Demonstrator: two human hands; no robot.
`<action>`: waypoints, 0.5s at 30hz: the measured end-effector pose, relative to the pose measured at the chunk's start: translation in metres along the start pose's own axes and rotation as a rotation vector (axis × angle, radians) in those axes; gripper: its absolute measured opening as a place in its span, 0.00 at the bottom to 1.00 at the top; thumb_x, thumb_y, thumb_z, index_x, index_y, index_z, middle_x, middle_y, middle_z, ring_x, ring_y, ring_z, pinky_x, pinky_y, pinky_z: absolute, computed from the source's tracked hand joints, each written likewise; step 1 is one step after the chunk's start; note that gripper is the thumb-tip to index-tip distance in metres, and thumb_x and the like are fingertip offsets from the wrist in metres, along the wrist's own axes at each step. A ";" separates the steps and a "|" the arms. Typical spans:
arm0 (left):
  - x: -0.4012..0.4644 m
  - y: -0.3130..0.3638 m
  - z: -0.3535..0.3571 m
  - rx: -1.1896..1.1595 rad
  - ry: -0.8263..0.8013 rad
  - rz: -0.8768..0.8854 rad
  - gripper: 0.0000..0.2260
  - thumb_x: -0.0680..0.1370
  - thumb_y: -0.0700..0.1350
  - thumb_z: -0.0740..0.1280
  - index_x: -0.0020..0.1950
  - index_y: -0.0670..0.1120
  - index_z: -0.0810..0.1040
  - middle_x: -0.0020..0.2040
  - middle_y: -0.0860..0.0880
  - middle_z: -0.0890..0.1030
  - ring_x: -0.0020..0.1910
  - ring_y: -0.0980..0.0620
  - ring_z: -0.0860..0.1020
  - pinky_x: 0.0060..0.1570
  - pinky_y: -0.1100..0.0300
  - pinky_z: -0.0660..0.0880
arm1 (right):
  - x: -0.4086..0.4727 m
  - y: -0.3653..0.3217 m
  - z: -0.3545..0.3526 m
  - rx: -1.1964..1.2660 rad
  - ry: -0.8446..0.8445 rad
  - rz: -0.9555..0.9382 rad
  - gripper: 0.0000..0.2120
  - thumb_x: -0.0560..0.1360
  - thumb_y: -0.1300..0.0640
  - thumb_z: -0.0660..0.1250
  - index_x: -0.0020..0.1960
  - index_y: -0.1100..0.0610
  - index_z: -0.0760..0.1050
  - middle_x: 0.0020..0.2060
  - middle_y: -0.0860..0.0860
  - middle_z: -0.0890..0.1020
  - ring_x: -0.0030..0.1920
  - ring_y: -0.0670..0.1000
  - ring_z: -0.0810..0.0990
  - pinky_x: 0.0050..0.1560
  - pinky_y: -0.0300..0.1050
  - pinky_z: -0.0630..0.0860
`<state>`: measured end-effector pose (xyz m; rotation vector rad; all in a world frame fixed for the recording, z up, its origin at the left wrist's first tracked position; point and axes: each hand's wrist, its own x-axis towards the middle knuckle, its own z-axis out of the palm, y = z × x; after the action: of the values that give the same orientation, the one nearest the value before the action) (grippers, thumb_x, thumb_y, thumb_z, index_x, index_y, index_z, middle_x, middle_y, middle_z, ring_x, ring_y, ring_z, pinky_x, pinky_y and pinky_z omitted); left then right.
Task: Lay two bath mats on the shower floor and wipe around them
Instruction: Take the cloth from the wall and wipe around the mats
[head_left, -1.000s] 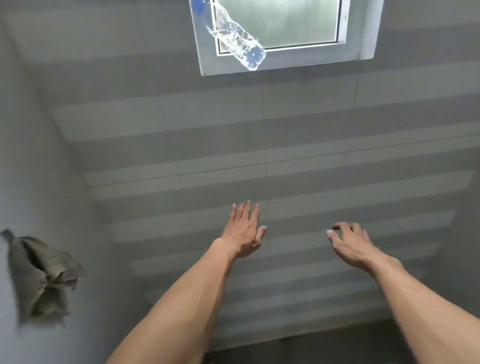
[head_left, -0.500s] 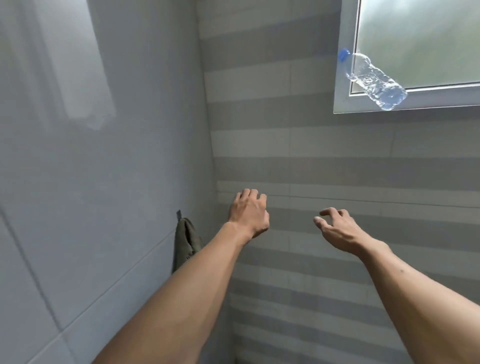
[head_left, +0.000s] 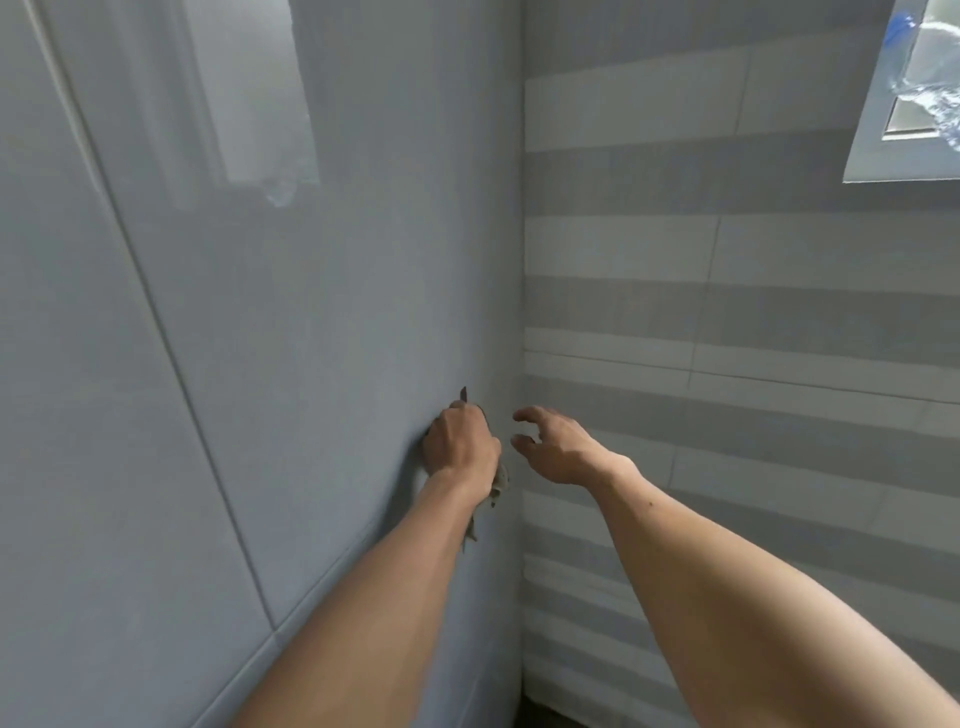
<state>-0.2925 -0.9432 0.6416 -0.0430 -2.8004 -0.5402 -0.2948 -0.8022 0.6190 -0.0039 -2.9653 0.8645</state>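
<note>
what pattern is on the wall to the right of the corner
Horizontal stripes, alternating light and darker grey tile bands, on the right wall; seen in the head view.

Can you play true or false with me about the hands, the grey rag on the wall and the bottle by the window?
1. The left hand is closed on the grey rag that hangs on the plain wall. True.
2. The right hand holds the rag too. False: it hovers beside it, fingers curled open, touching nothing.
3. A clear plastic bottle with a blue cap sits at the window. True.
4. The window is in the plain wall. False: it is in the striped wall.
5. Two bath mats lie in view. False: no mat shows.
</note>
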 end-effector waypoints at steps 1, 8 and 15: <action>0.002 -0.001 0.005 -0.044 -0.021 -0.017 0.11 0.79 0.43 0.65 0.59 0.40 0.78 0.57 0.41 0.82 0.56 0.41 0.81 0.49 0.52 0.78 | 0.008 -0.006 0.005 -0.007 -0.012 -0.014 0.23 0.83 0.51 0.61 0.77 0.53 0.66 0.74 0.54 0.71 0.72 0.56 0.71 0.70 0.49 0.67; 0.017 -0.012 0.044 -0.148 0.015 -0.122 0.10 0.80 0.41 0.61 0.54 0.41 0.81 0.54 0.41 0.83 0.55 0.40 0.81 0.49 0.51 0.78 | 0.058 -0.013 0.018 0.087 -0.013 0.003 0.20 0.81 0.56 0.64 0.73 0.50 0.71 0.66 0.51 0.81 0.65 0.54 0.78 0.61 0.43 0.72; 0.017 -0.010 0.057 -0.224 0.151 -0.073 0.11 0.78 0.46 0.62 0.54 0.43 0.79 0.51 0.40 0.84 0.51 0.39 0.81 0.46 0.51 0.75 | 0.070 -0.007 0.009 0.143 0.120 -0.011 0.10 0.81 0.56 0.62 0.46 0.59 0.80 0.43 0.56 0.83 0.44 0.58 0.78 0.38 0.45 0.67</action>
<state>-0.3254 -0.9323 0.5917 0.0512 -2.5919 -0.8365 -0.3654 -0.8113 0.6189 -0.0320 -2.7843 1.0342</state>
